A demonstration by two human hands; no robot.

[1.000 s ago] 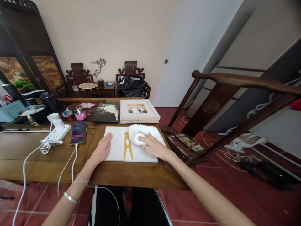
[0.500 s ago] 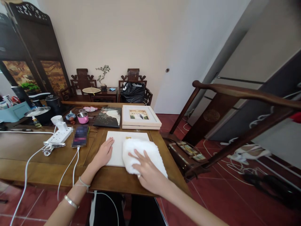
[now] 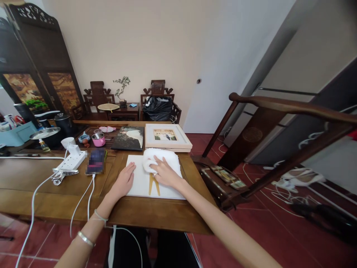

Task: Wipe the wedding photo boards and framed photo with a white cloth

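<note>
A white board (image 3: 139, 182) with a gold clothespin-shaped figure lies flat on the wooden table (image 3: 41, 186) in front of me. My left hand (image 3: 122, 182) rests flat on the board's left edge, fingers stretched out. My right hand (image 3: 164, 173) presses a white towel (image 3: 161, 158) onto the far part of the board, fingers spread over the cloth. The towel hides the upper end of the gold figure.
Behind the board lie a cream picture frame (image 3: 167, 137) and a dark photo print (image 3: 128, 138). To the left are a phone (image 3: 95, 162) on a cable, a white power strip (image 3: 69, 160), a pink cup (image 3: 98, 139) and kitchenware. A dark wooden chair rail (image 3: 279, 108) stands at the right.
My right hand slid the towel toward me over the board's near right, then pushed it back to the far end. My left hand stayed on the board's edge.
</note>
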